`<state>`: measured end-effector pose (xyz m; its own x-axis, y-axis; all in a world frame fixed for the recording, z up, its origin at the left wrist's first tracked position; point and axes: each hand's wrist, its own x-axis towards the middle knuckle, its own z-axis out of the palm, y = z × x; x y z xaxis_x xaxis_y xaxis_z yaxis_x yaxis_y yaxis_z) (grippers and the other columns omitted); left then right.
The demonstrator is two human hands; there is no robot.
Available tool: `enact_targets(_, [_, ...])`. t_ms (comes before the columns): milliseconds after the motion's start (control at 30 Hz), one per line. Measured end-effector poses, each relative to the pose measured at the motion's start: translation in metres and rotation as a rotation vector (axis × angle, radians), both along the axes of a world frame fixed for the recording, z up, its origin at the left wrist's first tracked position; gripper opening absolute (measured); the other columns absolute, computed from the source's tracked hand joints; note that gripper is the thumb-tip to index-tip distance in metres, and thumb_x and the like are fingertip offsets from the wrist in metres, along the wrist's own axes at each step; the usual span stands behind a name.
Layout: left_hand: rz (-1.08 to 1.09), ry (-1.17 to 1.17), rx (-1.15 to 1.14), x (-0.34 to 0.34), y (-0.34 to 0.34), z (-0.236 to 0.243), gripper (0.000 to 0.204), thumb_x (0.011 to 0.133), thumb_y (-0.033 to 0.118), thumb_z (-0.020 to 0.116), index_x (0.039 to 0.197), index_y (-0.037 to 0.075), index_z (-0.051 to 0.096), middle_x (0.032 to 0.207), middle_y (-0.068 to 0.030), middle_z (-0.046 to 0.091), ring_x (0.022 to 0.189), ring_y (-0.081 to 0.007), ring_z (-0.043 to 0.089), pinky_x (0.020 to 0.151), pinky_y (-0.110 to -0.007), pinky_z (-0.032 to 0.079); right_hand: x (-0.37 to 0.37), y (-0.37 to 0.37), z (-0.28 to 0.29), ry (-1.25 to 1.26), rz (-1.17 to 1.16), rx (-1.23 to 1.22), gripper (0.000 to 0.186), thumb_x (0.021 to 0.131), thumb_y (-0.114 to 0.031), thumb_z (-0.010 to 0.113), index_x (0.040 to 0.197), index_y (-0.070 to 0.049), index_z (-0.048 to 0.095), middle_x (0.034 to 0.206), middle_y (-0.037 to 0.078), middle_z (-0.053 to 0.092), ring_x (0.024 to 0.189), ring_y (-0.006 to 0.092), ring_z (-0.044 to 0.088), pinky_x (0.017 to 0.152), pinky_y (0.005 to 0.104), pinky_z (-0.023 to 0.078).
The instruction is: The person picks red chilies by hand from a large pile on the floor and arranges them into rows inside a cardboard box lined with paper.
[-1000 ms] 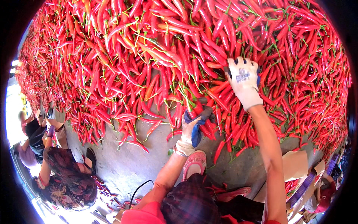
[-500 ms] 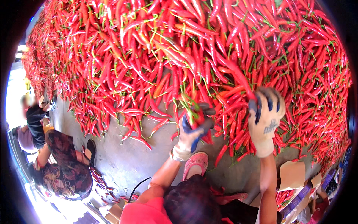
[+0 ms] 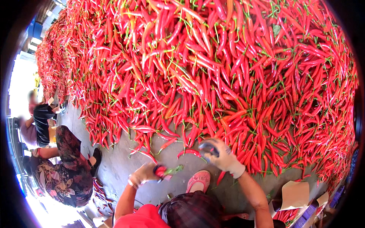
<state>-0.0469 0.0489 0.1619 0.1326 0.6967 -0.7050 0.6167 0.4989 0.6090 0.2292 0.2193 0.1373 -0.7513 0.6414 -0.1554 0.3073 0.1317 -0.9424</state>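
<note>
My left hand (image 3: pixel 144 174), in a pale glove with dark fingers, is closed round a small bunch of red chili peppers (image 3: pixel 160 171). Their green stems stick out to the right. Over the near edge of the chili pile (image 3: pixel 228 95), my right hand (image 3: pixel 225 159) wears the same kind of glove. Its fingers are curled and slightly blurred, and whatever may be in them is hidden. Just left of those fingertips a single curved red chili (image 3: pixel 190 152) lies on the grey floor (image 3: pixel 171 155).
On the left a person in dark floral clothing (image 3: pixel 62 178) squats, with others beyond. An open cardboard box (image 3: pixel 294 194) stands at the lower right beside a purple crate (image 3: pixel 306 216). My pink shoe (image 3: pixel 198 181) rests on the floor between my hands.
The left hand has moved down and left, away from the pile, with its chili peppers. My right hand has drawn back from the pile, down and to the left. The view has shifted slightly.
</note>
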Motion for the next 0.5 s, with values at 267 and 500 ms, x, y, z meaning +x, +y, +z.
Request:
enact_targets(267, [0.722, -0.666, -0.459, -0.082, -0.153, -0.064, 0.055, 0.069, 0.006, 0.071, 0.120, -0.001, 0.050, 0.107, -0.0069, 0.060, 0.092, -0.0151, 0.058, 0.085, -0.029, 0.045, -0.014, 0.148, 0.045, 0.328, -0.899, 0.288, 0.018, 0.076, -0.009, 0.062, 0.093, -0.003, 0.061, 0.084, 0.007, 0.059, 0.072, 0.0162, 0.058, 0.069, 0.0292, 0.047])
enact_targets(500, [0.679, -1.158, 0.323, 0.018, 0.137, -0.048, 0.053, 0.071, 0.006, 0.063, 0.121, 0.000, 0.046, 0.108, -0.0149, 0.058, 0.093, -0.0248, 0.061, 0.071, -0.032, 0.050, -0.022, 0.254, 0.125, -0.297, -1.015, 0.995, 0.043, 0.074, -0.029, 0.065, 0.109, -0.007, 0.052, 0.104, 0.016, 0.055, 0.096, 0.0335, 0.053, 0.085, 0.0427, 0.042])
